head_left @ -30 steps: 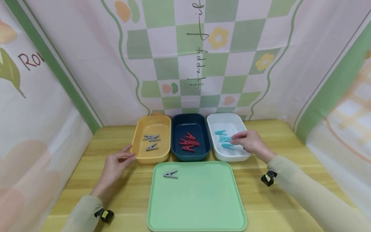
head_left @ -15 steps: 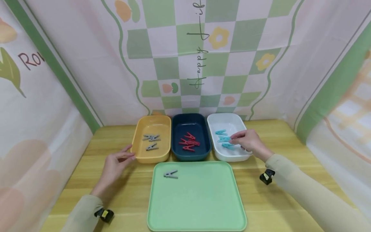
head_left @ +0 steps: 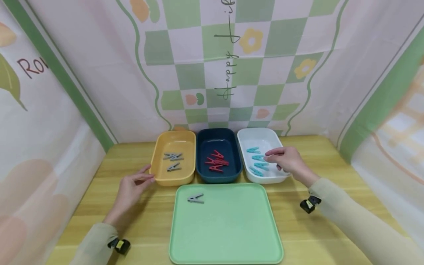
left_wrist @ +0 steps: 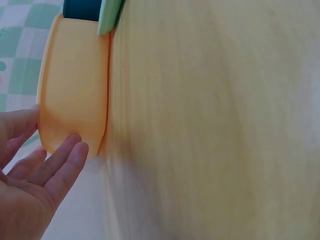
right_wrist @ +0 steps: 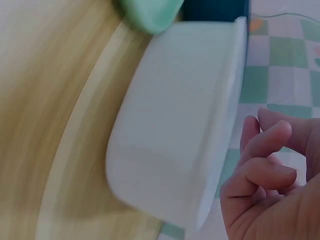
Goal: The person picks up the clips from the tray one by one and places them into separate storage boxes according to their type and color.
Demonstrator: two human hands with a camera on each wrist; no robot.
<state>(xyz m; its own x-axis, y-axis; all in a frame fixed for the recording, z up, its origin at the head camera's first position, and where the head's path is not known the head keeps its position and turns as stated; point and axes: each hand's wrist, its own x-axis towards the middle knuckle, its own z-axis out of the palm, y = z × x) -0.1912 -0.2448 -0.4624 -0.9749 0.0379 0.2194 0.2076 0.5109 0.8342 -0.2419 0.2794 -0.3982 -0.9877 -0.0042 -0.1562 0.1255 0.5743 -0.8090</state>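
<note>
My right hand [head_left: 286,162] is over the white container [head_left: 269,180], its thumb and index fingertips pinching the end of a teal clothespin [head_left: 258,158]. In the right wrist view those fingertips come close together, and no clothespin shows there. Several more teal clothespins [head_left: 260,166] lie in that container. My left hand [head_left: 132,187] touches the near left corner of the yellow container [head_left: 173,182] with fairly straight fingers. In the left wrist view, its fingertips rest along the container's end wall [left_wrist: 75,90]. Grey clothespins [head_left: 173,167] lie inside the yellow container.
Between these two stands a dark blue container [head_left: 218,179] with several red clothespins [head_left: 216,161]. In front, a green tray [head_left: 226,228] carries one grey clothespin [head_left: 196,198] near its far left corner. All stand on a wooden table [head_left: 314,221] before a patterned cloth [head_left: 212,55].
My right hand has shifted slightly to the right. The teal clothespins lie differently: one now sits nearer the white container's front, and they overlap less. My left hand stays in place.
</note>
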